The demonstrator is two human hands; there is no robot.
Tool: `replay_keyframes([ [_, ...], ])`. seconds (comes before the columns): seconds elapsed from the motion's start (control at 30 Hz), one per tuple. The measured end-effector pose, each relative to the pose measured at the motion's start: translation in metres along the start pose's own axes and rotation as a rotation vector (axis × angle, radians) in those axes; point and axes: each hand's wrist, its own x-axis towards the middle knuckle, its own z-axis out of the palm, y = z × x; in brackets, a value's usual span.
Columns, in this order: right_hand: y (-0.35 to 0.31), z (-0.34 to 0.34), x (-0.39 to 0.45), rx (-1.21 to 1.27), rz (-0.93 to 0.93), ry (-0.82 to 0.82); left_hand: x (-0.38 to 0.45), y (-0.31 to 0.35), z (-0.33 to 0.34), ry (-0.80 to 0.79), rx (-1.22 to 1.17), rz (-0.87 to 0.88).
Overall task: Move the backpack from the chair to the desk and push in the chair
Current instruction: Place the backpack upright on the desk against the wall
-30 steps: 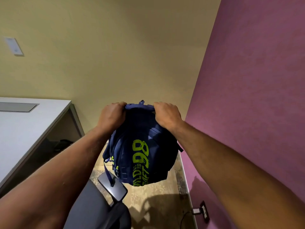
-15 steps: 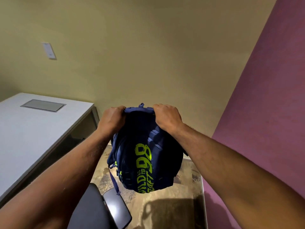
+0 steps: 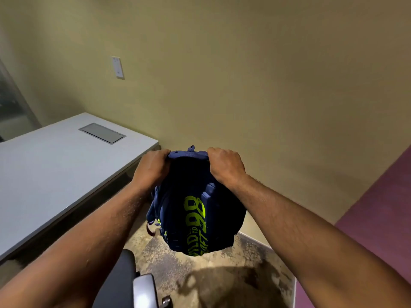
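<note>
Both hands grip the top edge of a navy fabric backpack with lime-green "98" lettering [image 3: 198, 207], held in the air at frame centre.

Left hand [image 3: 152, 168] is clenched on the left end of the top seam, knuckles up, forearm running in from lower left; right hand [image 3: 225, 166] is clenched on the right end, forearm coming in from lower right, both arms extended forward. Backpack hangs below the fists, printed side toward the camera, clear of the mottled beige floor [image 3: 222, 274] and touching nothing else. White rectangular desk with a grey inset panel [image 3: 55, 170] sits at left of frame, just left of the bag. Black office chair with a grey armrest [image 3: 124, 283] is at bottom centre, below and left of the bag. Wall switch plate [image 3: 117, 67] at upper left.
</note>
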Motion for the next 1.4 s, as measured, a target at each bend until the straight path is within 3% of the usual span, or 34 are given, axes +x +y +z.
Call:
replay_keyframes([
  [0.3,0.006,0.057,0.102,0.023,-0.117,-0.041,0.073,-0.051,0.025,0.031,0.057,-0.126],
  [0.7,-0.038,0.137,0.262,0.093,-0.272,-0.131,0.169,-0.175,0.042,0.044,0.064,-0.28],
  [1.13,-0.081,0.154,0.421,0.167,-0.356,0.01,0.297,-0.264,-0.004,0.017,0.224,-0.173],
  [1.4,-0.096,0.152,0.541,0.221,-0.434,0.164,0.396,-0.307,-0.032,0.218,0.314,-0.138],
])
